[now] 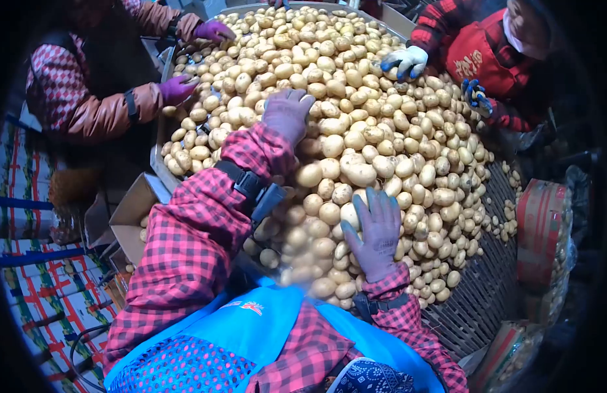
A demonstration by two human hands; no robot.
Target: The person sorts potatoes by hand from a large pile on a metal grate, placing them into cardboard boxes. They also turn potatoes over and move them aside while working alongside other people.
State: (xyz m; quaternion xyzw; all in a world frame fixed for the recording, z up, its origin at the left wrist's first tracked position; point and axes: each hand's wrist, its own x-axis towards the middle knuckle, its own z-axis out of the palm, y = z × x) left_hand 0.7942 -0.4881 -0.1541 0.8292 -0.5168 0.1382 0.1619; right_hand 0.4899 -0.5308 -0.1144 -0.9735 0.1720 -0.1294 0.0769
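A large heap of potatoes covers the sorting table. My left hand, in a purple glove, reaches forward onto the heap, with its fingertips among the potatoes and partly hidden; whether it grips one cannot be made out. My right hand, in a purple glove with bluish fingertips, lies nearer to me with its fingers spread over potatoes. A pale potato shows between its thumb and forefinger. Both sleeves are pink and black checked.
At the left, a co-worker's purple-gloved hands touch the heap's edge. Another co-worker at the right has white and blue gloves. An open cardboard box stands at the left, a red carton at the right. Printed cartons lie lower left.
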